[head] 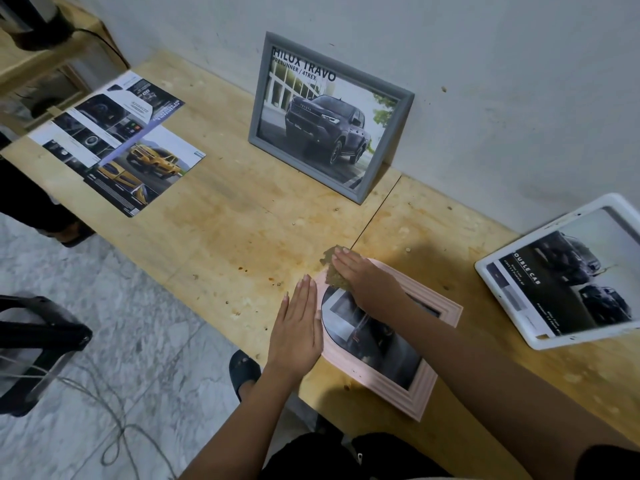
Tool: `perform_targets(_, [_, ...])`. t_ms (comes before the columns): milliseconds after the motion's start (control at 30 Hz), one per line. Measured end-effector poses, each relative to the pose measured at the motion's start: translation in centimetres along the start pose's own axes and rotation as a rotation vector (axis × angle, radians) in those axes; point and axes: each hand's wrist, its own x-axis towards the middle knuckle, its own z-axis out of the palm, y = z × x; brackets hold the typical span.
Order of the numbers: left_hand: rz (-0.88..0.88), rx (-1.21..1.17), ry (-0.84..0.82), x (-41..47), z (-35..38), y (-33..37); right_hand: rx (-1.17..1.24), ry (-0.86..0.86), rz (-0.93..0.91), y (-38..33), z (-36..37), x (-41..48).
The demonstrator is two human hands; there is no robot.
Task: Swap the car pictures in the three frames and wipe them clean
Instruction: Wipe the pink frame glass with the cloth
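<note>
Right hand (363,277) is flat, fingers together, pressing a cloth (333,271) onto the pink frame's (398,386) top corner, while the left hand (298,327) lies open-palmed along its left edge.

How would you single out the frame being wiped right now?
On the wooden table, look at the near edge. The pink frame lies flat there under both hands. Unlike the upright grey frame and the white frame, it has an arched opening.
</note>
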Motion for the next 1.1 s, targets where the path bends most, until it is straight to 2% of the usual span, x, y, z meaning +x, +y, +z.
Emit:
perform_targets(300, [-0.033, 0.035, -0.001, 0.1, 0.3, 0.2, 0.101, 0.053, 0.204, 2.2, -0.8, -3.5])
perform_targets(567, [-0.056, 0.055, -0.003, 0.0, 0.0, 0.2, 0.010, -0.061, 0.289, 3.3, -1.4, -6.8])
perform_targets(833, [-0.066, 0.022, 0.011, 0.0, 0.5, 0.2, -0.019, -0.150, 0.534, 3.0, -1.0, -12.5])
perform_targets(1000, [-0.071, 0.000, 0.020, 0.2, 0.5, 0.5, 0.102, -0.085, 0.638, 2.6, -0.4, -12.2])
perform_targets(1100, [-0.055, 0.048, -0.023, 0.3, 0.0, 0.7, 0.080, -0.046, 0.653, 2.7, 0.2, -12.1])
